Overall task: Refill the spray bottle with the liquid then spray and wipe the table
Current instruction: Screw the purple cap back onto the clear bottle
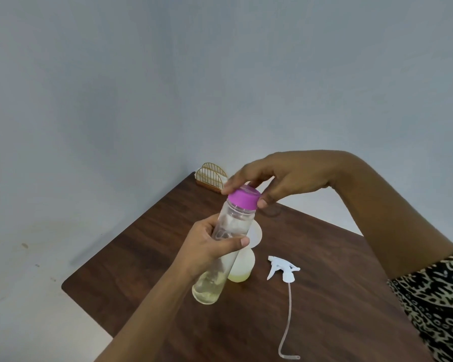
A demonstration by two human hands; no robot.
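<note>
I hold a clear tall bottle (233, 220) tilted above the brown table (324, 296); a little yellowish liquid lies in its bottom. My left hand (207, 250) wraps around its middle. My right hand (275, 178) pinches the bottle's purple cap (243, 198) with fingertips. Behind the bottle stands a translucent spray bottle (242, 267) with yellow liquid at its base, mostly hidden, with a white funnel (255, 235) in its neck. The white spray trigger head (283, 270) lies on the table to the right, its long dip tube (288, 322) trailing toward me.
A gold wire napkin holder (211, 177) sits at the table's far corner against the grey wall. The table's left edge drops off to a pale floor (24, 296). A faint ring mark shows on the wood near my right thumb.
</note>
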